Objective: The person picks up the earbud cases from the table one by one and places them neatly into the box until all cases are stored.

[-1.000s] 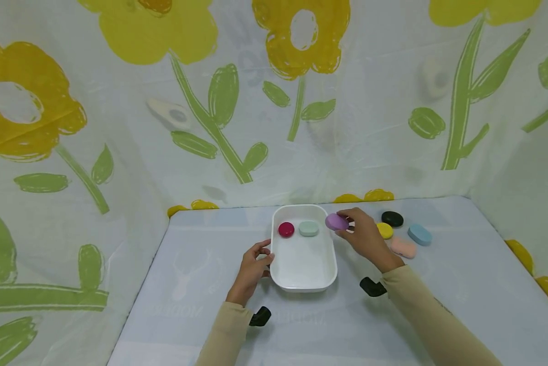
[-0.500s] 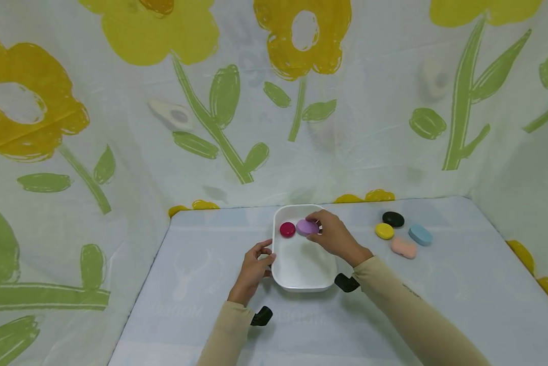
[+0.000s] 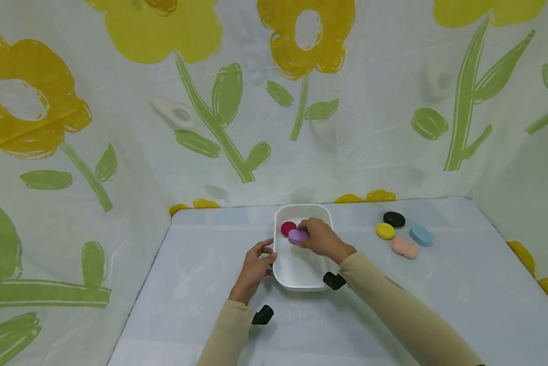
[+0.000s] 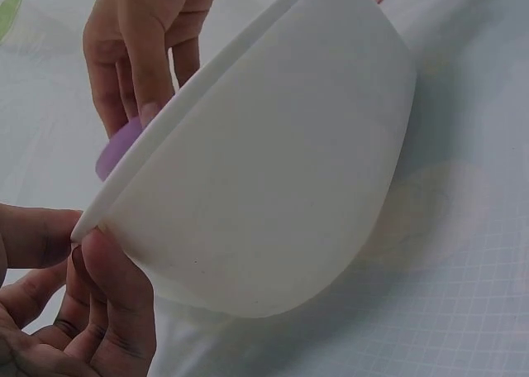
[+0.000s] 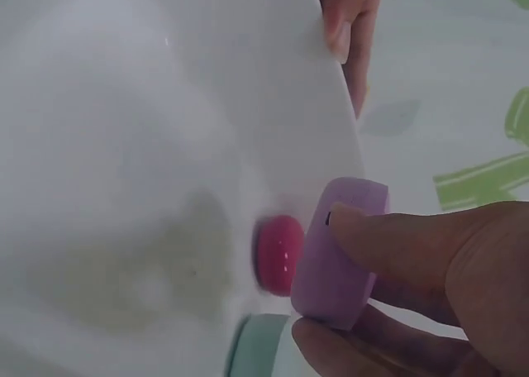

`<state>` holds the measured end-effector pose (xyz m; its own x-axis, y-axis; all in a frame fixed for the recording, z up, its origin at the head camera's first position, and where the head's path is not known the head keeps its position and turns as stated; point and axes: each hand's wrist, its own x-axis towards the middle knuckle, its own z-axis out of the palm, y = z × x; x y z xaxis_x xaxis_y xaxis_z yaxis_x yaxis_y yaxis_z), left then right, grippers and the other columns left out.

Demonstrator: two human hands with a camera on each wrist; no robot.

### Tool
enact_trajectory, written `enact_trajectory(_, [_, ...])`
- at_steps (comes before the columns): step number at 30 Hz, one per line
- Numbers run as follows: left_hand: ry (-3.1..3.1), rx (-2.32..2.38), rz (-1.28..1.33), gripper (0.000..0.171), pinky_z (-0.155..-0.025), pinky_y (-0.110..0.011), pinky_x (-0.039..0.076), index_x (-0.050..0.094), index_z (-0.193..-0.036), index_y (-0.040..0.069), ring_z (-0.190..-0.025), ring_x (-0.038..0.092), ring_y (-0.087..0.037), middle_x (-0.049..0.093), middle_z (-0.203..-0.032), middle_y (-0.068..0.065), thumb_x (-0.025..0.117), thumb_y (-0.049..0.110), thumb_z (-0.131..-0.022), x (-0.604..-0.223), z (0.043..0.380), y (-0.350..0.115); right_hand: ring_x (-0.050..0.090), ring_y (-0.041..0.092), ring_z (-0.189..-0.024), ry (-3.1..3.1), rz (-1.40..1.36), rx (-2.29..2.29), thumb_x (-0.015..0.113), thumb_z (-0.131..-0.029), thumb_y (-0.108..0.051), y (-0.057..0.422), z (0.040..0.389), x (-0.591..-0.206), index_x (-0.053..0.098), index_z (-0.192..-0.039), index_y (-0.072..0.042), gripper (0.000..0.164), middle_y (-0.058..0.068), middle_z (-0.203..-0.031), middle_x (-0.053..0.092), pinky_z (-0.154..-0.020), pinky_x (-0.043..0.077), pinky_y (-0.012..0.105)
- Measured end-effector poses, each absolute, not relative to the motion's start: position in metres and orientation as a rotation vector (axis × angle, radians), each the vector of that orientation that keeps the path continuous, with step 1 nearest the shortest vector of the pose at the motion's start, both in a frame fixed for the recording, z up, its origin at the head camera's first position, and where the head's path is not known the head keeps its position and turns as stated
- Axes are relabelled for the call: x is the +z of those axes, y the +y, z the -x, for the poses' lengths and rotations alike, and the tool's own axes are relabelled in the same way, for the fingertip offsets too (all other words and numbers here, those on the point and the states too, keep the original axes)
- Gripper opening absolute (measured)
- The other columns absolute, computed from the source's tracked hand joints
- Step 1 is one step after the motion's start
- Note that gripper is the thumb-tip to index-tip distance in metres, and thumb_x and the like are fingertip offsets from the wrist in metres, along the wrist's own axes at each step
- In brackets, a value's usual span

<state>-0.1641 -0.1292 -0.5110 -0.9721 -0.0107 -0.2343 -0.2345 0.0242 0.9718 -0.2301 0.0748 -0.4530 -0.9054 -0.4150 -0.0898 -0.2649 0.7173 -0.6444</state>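
A white plastic tray (image 3: 300, 269) stands on the table, its left rim pinched between the thumb and fingers of my left hand (image 3: 252, 268). My right hand (image 3: 323, 240) pinches a purple oval soap bar (image 3: 296, 237) inside the tray's outline, above its floor. In the right wrist view the purple soap bar (image 5: 337, 261) is tilted on edge, thumb on one face. A glossy crimson round soap (image 3: 286, 226) lies in the tray's far left part, partly overlapped by the purple one. The mint-green soap (image 5: 258, 348) shows beside it in the right wrist view; my right hand hides it in the head view.
Right of the tray lie a black oval soap (image 3: 394, 219), a yellow round one (image 3: 386, 231), a blue oval one (image 3: 421, 235) and a pink one (image 3: 404, 248). A flower-printed curtain (image 3: 310, 168) rises behind the table (image 3: 187, 264).
My right hand has carried the purple soap bar left, from over the tray's right rim to near the crimson soap, then slightly toward me. My left hand has stayed at the tray's rim.
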Motion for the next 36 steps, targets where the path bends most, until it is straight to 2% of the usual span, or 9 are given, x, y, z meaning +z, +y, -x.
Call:
enact_trajectory(6, [2.126, 2.075, 0.251, 0.049, -0.056, -0.026, 0.055, 0.052, -0.151, -0.002, -0.075, 0.061, -0.019, 0.056, -0.114, -0.010, 0.064, 0.003, -0.104, -0.510, 0.164, -0.129, 0.064, 0.027, -0.100, 2.724, 0.528, -0.904, 0.084, -0.088, -0.002, 0.067, 0.232, -0.456, 0.072, -0.119, 0.006, 0.035, 0.014, -0.109, 0.070, -0.098, 0.057, 0.043])
enact_trajectory(13, [2.119, 2.073, 0.263, 0.048, -0.056, -0.027, 0.054, 0.053, -0.151, -0.001, -0.076, 0.060, -0.019, 0.056, -0.114, -0.010, 0.063, 0.003, -0.104, -0.508, 0.163, -0.128, 0.066, 0.030, -0.107, 2.738, 0.534, -0.863, 0.085, -0.088, -0.005, 0.060, 0.235, -0.464, 0.072, -0.121, 0.004, 0.037, 0.015, -0.115, 0.073, -0.105, 0.055, 0.044])
enact_trajectory(23, [2.105, 2.088, 0.267, 0.049, -0.055, -0.026, 0.054, 0.053, -0.151, -0.001, -0.075, 0.060, -0.019, 0.056, -0.112, -0.009, 0.064, 0.003, -0.103, -0.508, 0.163, -0.127, 0.065, 0.030, -0.103, 2.729, 0.558, -0.894, 0.082, -0.090, -0.002, 0.060, 0.233, -0.465, 0.071, -0.121, 0.005, 0.033, 0.017, -0.112, 0.071, -0.100, 0.057, 0.044])
enact_trajectory(30, [2.111, 2.082, 0.264, 0.049, -0.055, -0.027, 0.055, 0.053, -0.151, -0.001, -0.078, 0.060, -0.019, 0.056, -0.115, -0.010, 0.064, 0.003, -0.103, -0.509, 0.164, -0.126, 0.066, 0.035, -0.111, 2.716, 0.557, -1.003, 0.075, -0.095, 0.002, 0.085, 0.224, -0.461, 0.068, -0.129, 0.007, 0.035, 0.022, -0.120, 0.068, -0.101, 0.057, 0.047])
enact_trajectory(36, [2.112, 2.086, 0.267, 0.049, -0.055, -0.027, 0.054, 0.053, -0.151, -0.001, -0.077, 0.060, -0.019, 0.056, -0.115, -0.011, 0.064, 0.002, -0.103, -0.510, 0.164, -0.127, 0.065, 0.037, -0.117, 2.757, 0.442, -1.140, 0.073, -0.097, 0.001, 0.123, 0.213, -0.452, 0.066, -0.133, 0.005, 0.036, 0.022, -0.128, 0.066, -0.100, 0.058, 0.049])
